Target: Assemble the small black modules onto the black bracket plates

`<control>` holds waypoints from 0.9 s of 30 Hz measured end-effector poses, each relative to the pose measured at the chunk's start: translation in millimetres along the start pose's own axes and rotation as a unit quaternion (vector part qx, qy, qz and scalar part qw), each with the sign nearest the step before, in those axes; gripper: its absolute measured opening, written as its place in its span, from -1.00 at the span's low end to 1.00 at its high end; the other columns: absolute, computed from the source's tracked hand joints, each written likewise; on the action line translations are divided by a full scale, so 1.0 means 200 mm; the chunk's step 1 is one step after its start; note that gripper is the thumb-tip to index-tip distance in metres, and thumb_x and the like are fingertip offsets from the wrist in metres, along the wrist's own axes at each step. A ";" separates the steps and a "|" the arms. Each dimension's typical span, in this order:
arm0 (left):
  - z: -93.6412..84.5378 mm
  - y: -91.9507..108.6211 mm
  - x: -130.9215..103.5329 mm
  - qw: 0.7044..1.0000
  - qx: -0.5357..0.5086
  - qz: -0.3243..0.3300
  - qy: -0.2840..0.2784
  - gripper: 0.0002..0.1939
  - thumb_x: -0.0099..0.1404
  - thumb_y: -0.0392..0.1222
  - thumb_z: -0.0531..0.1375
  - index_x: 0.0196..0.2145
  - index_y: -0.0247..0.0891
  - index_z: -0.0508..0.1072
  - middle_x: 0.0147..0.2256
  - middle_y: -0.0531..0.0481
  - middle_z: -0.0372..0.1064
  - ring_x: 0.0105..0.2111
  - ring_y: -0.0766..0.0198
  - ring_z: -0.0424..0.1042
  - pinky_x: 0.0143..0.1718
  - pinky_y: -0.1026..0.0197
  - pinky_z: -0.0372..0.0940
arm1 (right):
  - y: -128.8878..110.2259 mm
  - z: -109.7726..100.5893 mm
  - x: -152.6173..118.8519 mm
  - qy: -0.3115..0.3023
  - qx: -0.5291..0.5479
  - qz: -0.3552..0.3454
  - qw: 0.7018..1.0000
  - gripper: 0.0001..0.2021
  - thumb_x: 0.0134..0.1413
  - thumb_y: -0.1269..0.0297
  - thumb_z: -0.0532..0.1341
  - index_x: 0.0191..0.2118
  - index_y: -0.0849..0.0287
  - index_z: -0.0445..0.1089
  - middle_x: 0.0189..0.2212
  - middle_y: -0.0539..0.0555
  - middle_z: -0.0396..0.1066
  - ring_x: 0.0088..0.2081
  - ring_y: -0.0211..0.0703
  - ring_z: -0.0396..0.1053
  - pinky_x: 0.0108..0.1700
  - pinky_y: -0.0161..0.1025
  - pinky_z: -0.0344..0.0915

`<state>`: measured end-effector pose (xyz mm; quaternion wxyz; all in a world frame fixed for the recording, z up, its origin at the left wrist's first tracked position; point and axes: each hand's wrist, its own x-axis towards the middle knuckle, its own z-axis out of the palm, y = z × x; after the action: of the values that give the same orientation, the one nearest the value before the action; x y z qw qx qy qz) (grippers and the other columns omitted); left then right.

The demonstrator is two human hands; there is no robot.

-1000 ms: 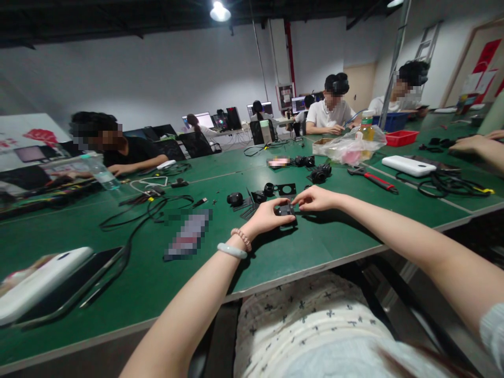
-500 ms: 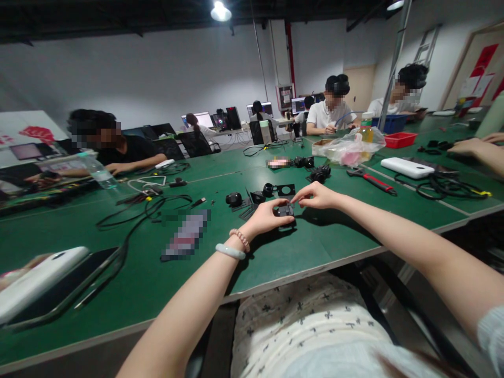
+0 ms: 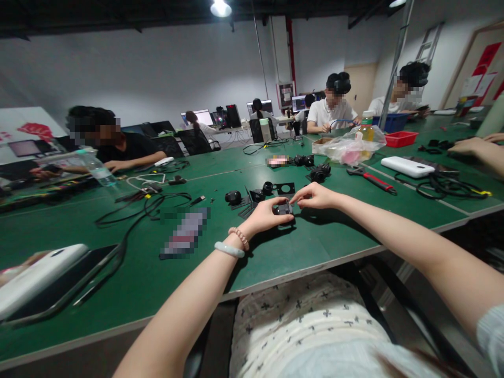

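My left hand [image 3: 270, 214] grips a small black part [image 3: 284, 209] low over the green table [image 3: 315, 239], its thumb and fingers on opposite sides. At the part's upper right edge, my right hand [image 3: 315, 196] has its fingertips pinched together; whatever they hold, if anything, is too small to make out. Just behind the hands lie a flat black plate with a round hole [image 3: 285, 188], a black round piece [image 3: 268, 188] and several thin black pieces. A black cylindrical piece [image 3: 233, 197] rests to the left of them.
Cables [image 3: 147, 210] and a blurred-out flat object [image 3: 187, 231] lie left. White and black devices [image 3: 47, 275] are at near left. Red-handled pliers or wrench [image 3: 372, 180], a white power bank [image 3: 407, 167], a plastic bag [image 3: 350, 147] and a red tray [image 3: 400, 139] stand right. People sit around the table.
Both hands stay almost in place around the black part. It looks slightly turned in my left hand. The view has shifted a little.
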<state>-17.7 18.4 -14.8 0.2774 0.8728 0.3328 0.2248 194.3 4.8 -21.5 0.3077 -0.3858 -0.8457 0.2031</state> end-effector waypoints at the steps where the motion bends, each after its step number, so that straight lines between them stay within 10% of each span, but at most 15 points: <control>1: 0.00 0.00 0.00 1.000 -0.001 0.001 0.000 -0.38 -0.08 0.02 0.22 -0.07 -0.30 0.28 -0.11 -0.09 0.30 -0.14 0.14 0.31 -0.07 0.14 0.17 | 0.00 0.00 0.00 -0.001 0.002 0.001 1.000 -0.72 -0.13 0.40 0.09 -0.25 0.28 0.42 -0.53 0.02 0.39 -0.53 -0.34 0.23 -0.47 -0.42 0.12; 21: 0.00 -0.02 0.00 1.000 -0.005 0.006 -0.004 -0.36 -0.08 0.04 0.22 -0.06 -0.32 0.27 -0.08 -0.12 0.28 -0.10 0.11 0.28 -0.05 0.13 0.15 | 0.00 0.03 0.00 -0.112 -0.055 -0.002 0.992 -0.69 -0.12 0.24 0.13 -0.26 0.31 0.43 -0.47 0.02 0.41 -0.47 -0.30 0.27 -0.44 -0.42 0.11; 27: 0.00 -0.01 0.00 1.000 -0.006 0.006 0.001 -0.36 -0.09 0.03 0.22 -0.06 -0.32 0.27 -0.09 -0.12 0.29 -0.11 0.11 0.29 -0.05 0.12 0.15 | 0.00 0.02 0.00 -0.055 -0.049 -0.002 0.997 -0.74 -0.12 0.30 0.12 -0.31 0.31 0.44 -0.47 0.05 0.42 -0.48 -0.29 0.28 -0.45 -0.41 0.12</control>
<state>-18.8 19.8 -17.0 0.2812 0.8728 0.3266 0.2292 191.8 3.6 -24.0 0.2423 -0.3867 -0.8710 0.1818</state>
